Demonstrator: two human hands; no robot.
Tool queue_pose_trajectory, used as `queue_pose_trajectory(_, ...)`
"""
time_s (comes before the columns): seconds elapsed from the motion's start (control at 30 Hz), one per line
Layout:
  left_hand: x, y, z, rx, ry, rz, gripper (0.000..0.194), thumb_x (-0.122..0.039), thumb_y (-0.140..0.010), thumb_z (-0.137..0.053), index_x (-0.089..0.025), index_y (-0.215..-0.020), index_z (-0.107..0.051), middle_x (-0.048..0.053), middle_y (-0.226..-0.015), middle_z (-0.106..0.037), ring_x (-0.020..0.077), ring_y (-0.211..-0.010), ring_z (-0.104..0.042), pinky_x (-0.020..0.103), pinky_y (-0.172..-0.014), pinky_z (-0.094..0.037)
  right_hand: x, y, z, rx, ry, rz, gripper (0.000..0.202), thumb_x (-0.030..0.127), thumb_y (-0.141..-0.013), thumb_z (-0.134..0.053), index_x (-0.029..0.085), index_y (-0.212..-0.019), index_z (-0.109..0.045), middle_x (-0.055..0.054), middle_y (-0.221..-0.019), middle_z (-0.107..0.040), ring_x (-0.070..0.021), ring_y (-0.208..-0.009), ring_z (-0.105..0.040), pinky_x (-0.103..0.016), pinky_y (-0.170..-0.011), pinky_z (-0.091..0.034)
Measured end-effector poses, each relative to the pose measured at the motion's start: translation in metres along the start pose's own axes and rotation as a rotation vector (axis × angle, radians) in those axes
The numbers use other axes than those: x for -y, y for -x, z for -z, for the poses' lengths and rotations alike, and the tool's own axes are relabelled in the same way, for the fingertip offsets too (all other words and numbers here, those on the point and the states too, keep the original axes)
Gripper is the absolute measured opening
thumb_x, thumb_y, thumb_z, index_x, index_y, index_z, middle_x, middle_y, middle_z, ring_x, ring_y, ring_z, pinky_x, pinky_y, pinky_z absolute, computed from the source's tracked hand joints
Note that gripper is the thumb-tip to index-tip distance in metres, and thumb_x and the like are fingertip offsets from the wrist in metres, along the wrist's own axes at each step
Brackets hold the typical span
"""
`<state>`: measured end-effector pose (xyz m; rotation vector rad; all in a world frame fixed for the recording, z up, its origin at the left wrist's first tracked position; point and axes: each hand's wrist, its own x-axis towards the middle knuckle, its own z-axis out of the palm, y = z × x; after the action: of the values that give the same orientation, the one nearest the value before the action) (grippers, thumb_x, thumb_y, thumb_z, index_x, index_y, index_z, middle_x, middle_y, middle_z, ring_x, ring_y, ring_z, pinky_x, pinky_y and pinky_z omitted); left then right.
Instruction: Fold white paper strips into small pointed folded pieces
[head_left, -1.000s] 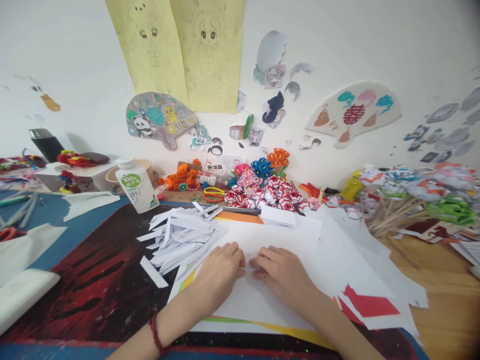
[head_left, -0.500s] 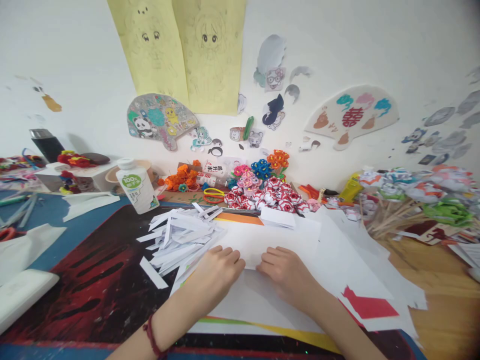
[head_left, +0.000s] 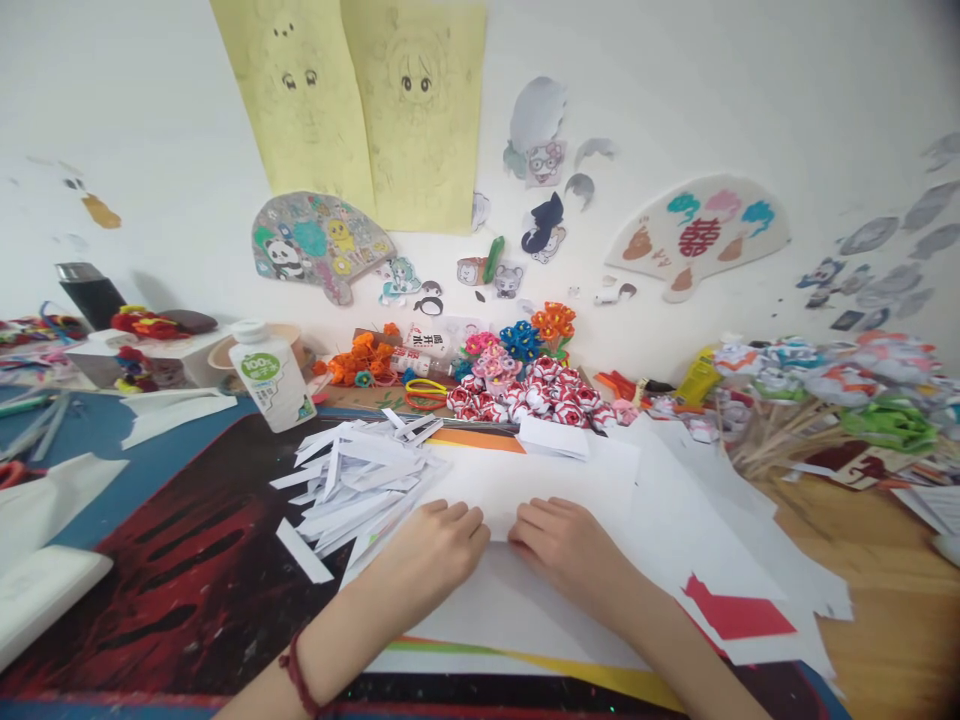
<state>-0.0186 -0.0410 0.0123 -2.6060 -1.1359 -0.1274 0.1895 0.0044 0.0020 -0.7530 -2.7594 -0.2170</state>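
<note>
My left hand (head_left: 448,540) and my right hand (head_left: 559,545) are close together over white paper sheets (head_left: 510,610), fingers curled inward. Between them runs the straight edge of a piece of white paper (head_left: 497,530), which both hands pinch. The fingertips are mostly hidden behind the knuckles, so the full shape of this piece does not show. Left of my left hand lies a loose pile of narrow white paper strips (head_left: 360,480). Beyond the hands, a folded white paper (head_left: 553,438) rests on the sheets.
A white bottle (head_left: 271,378) stands behind the strips. Red-and-white paper flowers (head_left: 559,390) line the wall side. A red paper scrap (head_left: 739,610) lies on sheets to the right, with flowers on sticks (head_left: 847,390) farther back. A white case (head_left: 52,600) sits at left.
Both hands stay nearly in place, still curled at the paper's edge. The whole view has shifted very slightly.
</note>
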Motion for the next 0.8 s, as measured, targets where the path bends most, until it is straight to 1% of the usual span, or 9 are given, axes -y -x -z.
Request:
queue_pose_trajectory(0.1, -0.001, -0.002, 0.001, -0.016, 0.018, 0.022, 0.011, -0.012, -0.086, -0.058, -0.018, -0.079, -0.051, 0.002, -0.078, -0.057, 0.0217, -0.072, -0.052, 0.034, -0.058, -0.034, 0.002, -0.002, -0.002, -0.055, 0.026, 0.002, 0.015, 0.01, -0.086, -0.054, 0.017, -0.074, -0.058, -0.001, -0.072, -0.06, -0.0162, -0.066, -0.052, -0.03, -0.06, -0.032)
queue_pose_trajectory(0.2, -0.003, -0.004, 0.0, -0.035, 0.082, 0.049, 0.011, -0.017, -0.089, -0.056, -0.018, -0.08, -0.051, 0.001, -0.079, -0.058, 0.0209, -0.073, -0.051, 0.034, -0.061, -0.036, 0.007, -0.004, -0.002, -0.08, -0.036, -0.04, 0.016, 0.01, -0.087, -0.052, 0.016, -0.073, -0.058, -0.001, -0.071, -0.06, -0.0161, -0.065, -0.053, -0.029, -0.061, -0.035)
queue_pose_trajectory(0.27, -0.005, -0.004, 0.0, -0.051, 0.136, 0.061, 0.012, -0.017, -0.091, -0.053, -0.018, -0.079, -0.051, 0.001, -0.078, -0.058, 0.0196, -0.071, -0.051, 0.033, -0.061, -0.035, 0.01, -0.005, 0.0, -0.079, -0.138, -0.089, 0.015, 0.012, -0.088, -0.052, 0.016, -0.076, -0.058, -0.002, -0.073, -0.061, -0.0161, -0.067, -0.055, -0.028, -0.063, -0.037)
queue_pose_trajectory(0.4, -0.007, -0.003, 0.004, -0.103, 0.205, 0.105, 0.019, -0.017, -0.095, -0.042, -0.018, -0.078, -0.051, 0.001, -0.072, -0.057, 0.0175, -0.064, -0.05, 0.031, -0.057, -0.033, 0.014, -0.003, 0.008, -0.081, -0.415, -0.175, 0.015, 0.019, -0.094, -0.048, 0.018, -0.09, -0.062, -0.001, -0.083, -0.067, -0.0148, -0.076, -0.06, -0.025, -0.071, -0.042)
queue_pose_trajectory(0.5, -0.008, -0.003, 0.011, -0.106, 0.251, 0.108, 0.022, -0.018, -0.096, -0.039, -0.018, -0.078, -0.052, 0.001, -0.07, -0.057, 0.0167, -0.063, -0.05, 0.03, -0.056, -0.031, 0.014, 0.0, 0.013, -0.068, -0.547, -0.213, 0.018, 0.018, -0.095, -0.047, 0.02, -0.09, -0.064, 0.0, -0.083, -0.068, -0.0136, -0.075, -0.061, -0.023, -0.07, -0.043)
queue_pose_trajectory(0.57, -0.007, -0.002, 0.015, -0.12, 0.301, 0.117, 0.022, -0.019, -0.096, -0.038, -0.019, -0.079, -0.053, 0.001, -0.071, -0.058, 0.0166, -0.065, -0.052, 0.029, -0.058, -0.032, 0.012, 0.002, 0.015, -0.085, -0.572, -0.213, 0.019, 0.017, -0.094, -0.047, 0.019, -0.087, -0.065, 0.0, -0.081, -0.068, -0.0138, -0.073, -0.061, -0.023, -0.069, -0.043)
queue_pose_trajectory(0.7, -0.001, 0.0, 0.02, -0.159, 0.434, 0.174, 0.019, -0.022, -0.095, -0.041, -0.019, -0.084, -0.056, 0.001, -0.07, -0.058, 0.0152, -0.066, -0.053, 0.026, -0.06, -0.034, 0.004, 0.004, 0.015, -0.168, -0.569, -0.169, 0.021, 0.018, -0.094, -0.046, 0.017, -0.084, -0.064, -0.002, -0.072, -0.066, -0.0138, -0.066, -0.059, -0.024, -0.065, -0.043)
queue_pose_trajectory(0.8, 0.005, 0.003, 0.022, -0.178, 0.504, 0.233, 0.018, -0.022, -0.094, -0.044, -0.019, -0.084, -0.057, 0.001, -0.072, -0.058, 0.014, -0.066, -0.054, 0.024, -0.06, -0.035, -0.003, 0.005, 0.016, -0.216, -0.61, -0.195, 0.021, 0.019, -0.093, -0.047, 0.017, -0.08, -0.064, -0.001, -0.069, -0.065, -0.0125, -0.063, -0.059, -0.023, -0.064, -0.043)
